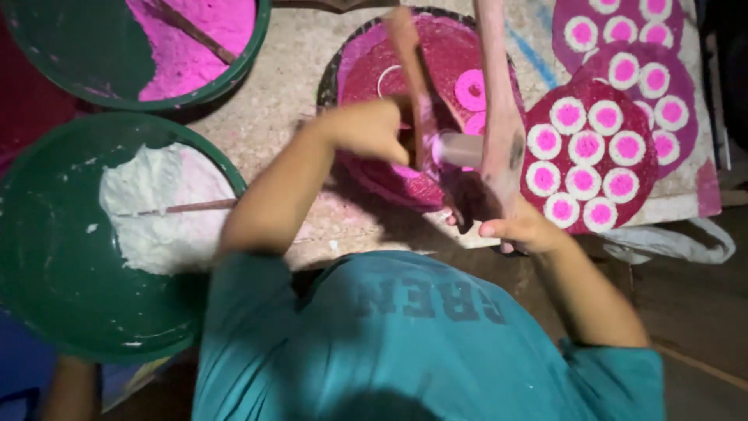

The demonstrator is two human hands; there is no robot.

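**Pink powder press, hands at work**

Head view: we look down on a person in a teal shirt (421, 335). Our left hand (372, 129) is shut round a wood stick (409, 54) w/ pink dust on it. Our right hand (520, 228) grips the bottom of a wood post (499, 93), fingers (492, 229) curled on it. Between the hands sits a small grey tube (460, 150), just above a round dark-red tray (436, 70) w/ pink rings. To the right lie red discs (590, 160) full of pink & white rounds. On the left, a green bowl (47, 265) has white powder (160, 206); another green bowl (101, 54) has pink powder (195, 31). All rest on the bench (273, 101).
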